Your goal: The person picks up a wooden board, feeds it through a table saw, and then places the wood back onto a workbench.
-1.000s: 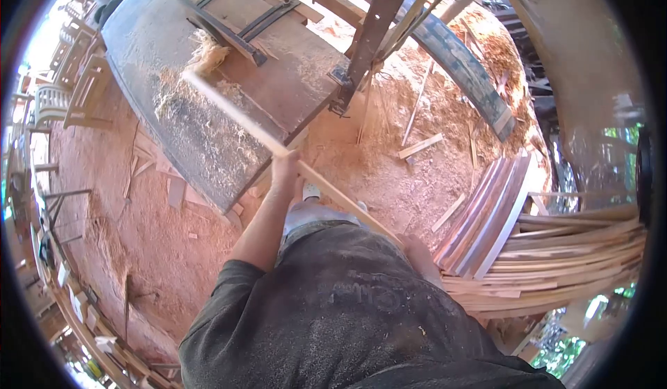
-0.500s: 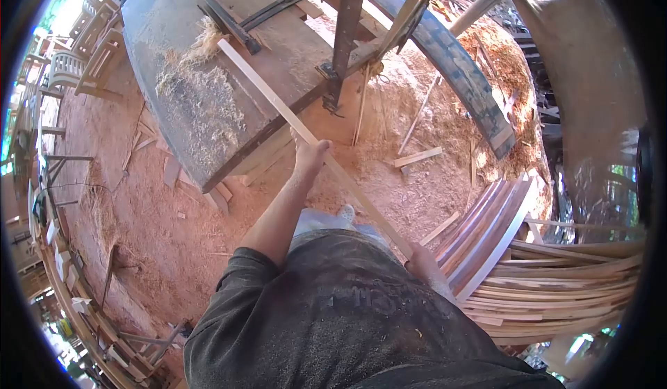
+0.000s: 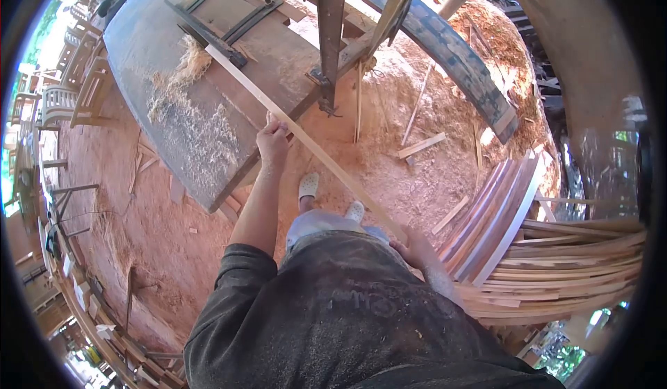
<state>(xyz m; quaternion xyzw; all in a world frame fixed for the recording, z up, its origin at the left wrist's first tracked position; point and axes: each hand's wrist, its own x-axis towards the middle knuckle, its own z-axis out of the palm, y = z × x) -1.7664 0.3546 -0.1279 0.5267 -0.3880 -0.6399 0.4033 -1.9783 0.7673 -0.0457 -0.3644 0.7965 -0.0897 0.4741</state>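
Observation:
A long, thin wooden strip (image 3: 326,158) slants from the worktable down toward my waist. My left hand (image 3: 273,140) is closed at the strip's left edge, just off the table's front edge, its fingers gripping it. Near the lower end of the strip, my right hand (image 3: 417,250) is closed around it in front of my shirt. The strip's far end lies on the tabletop (image 3: 267,87), beside a dark metal guide bar (image 3: 205,35) and a heap of wood shavings (image 3: 193,59).
A dark upright post (image 3: 330,42) stands at the table's edge. Stacked wooden strips (image 3: 556,278) and curved boards (image 3: 490,215) lie at my right. Wooden chairs (image 3: 69,101) stand at the far left. Offcuts (image 3: 422,146) lie on the dusty floor.
My view has shifted, and both my feet now show. The left hand has changed from a hold across the strip to a grip at its left edge. My right hand still holds the lower end.

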